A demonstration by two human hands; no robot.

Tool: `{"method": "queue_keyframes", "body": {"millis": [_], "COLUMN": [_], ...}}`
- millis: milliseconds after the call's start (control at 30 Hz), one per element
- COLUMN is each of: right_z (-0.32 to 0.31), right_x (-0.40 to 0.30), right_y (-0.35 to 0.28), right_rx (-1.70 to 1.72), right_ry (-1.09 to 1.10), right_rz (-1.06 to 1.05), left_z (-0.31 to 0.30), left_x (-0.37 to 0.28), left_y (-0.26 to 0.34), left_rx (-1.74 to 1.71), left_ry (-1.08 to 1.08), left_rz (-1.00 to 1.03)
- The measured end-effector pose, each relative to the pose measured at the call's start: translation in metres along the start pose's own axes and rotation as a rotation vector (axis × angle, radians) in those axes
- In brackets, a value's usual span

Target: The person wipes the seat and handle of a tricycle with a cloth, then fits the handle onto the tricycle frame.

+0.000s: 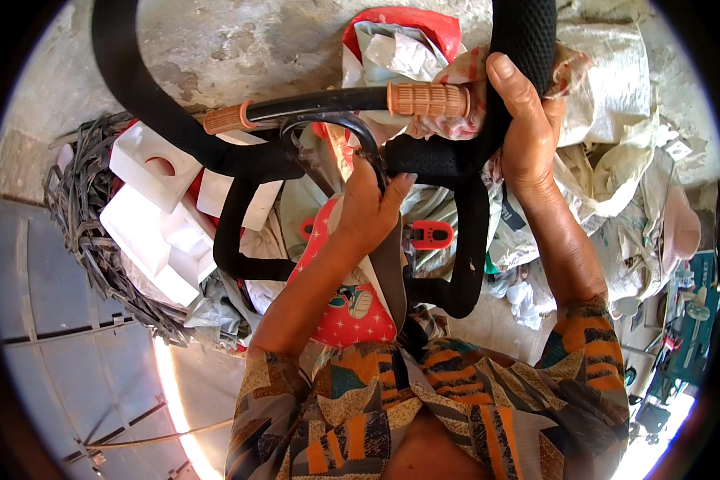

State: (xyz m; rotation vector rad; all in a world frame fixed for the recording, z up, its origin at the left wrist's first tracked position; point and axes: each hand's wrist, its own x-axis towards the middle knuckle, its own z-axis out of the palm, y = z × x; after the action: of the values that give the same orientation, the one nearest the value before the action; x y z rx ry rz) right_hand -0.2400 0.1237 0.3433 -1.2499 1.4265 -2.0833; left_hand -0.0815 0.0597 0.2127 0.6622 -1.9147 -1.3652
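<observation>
My left hand (pixel 369 210) is closed at the lower part of a dark curved bar (pixel 330 120), with its thumb against a black padded frame (pixel 432 161). My right hand (pixel 527 129) grips a mesh-covered upright part (pixel 523 42) of that frame, thumb in front and fingers behind. A black handlebar (pixel 318 102) with orange ribbed grips (pixel 429 99) crosses beyond my left hand. Beneath my left forearm lies a red child's seat (pixel 357 318) with white stars and a cartoon figure, partly hidden. A red pedal (pixel 433 234) shows to its right; another (pixel 306 228) is partly covered.
White foam packing blocks (pixel 156 162) and a bundle of dark strips (pixel 87 198) lie on the left. Filled plastic sacks (pixel 606 78) crowd the right, near teal equipment (pixel 693 318). Grey metal panels (pixel 66 258) stand far left. A stained wall (pixel 228 48) rises behind.
</observation>
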Motion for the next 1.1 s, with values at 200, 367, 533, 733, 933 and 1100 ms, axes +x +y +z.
{"method": "queue_keyframes", "body": {"millis": [200, 367, 533, 733, 933, 1100], "right_z": [-0.007, -0.010, 0.001, 0.007, -0.016, 0.009], "right_x": [0.024, 0.013, -0.012, 0.002, 0.012, -0.008], "right_y": [0.016, 0.007, -0.016, -0.003, 0.013, -0.015], "right_rx": [0.234, 0.325, -0.043, 0.072, 0.297, 0.088], "right_ry": [-0.041, -0.017, 0.044, 0.074, -0.039, 0.079], "right_rz": [0.669, 0.720, 0.113, 0.346, 0.764, 0.254], "left_z": [0.008, 0.016, 0.013, 0.012, 0.022, 0.013], "left_x": [-0.005, -0.012, -0.013, -0.012, -0.020, -0.020], "left_y": [0.002, -0.005, 0.007, 0.008, 0.001, 0.010], "left_rx": [-0.028, 0.044, 0.059, 0.042, 0.043, -0.056], "left_ry": [0.088, 0.079, 0.082, 0.119, 0.092, 0.109], "left_rz": [0.155, 0.176, 0.168, 0.106, 0.110, 0.061]}}
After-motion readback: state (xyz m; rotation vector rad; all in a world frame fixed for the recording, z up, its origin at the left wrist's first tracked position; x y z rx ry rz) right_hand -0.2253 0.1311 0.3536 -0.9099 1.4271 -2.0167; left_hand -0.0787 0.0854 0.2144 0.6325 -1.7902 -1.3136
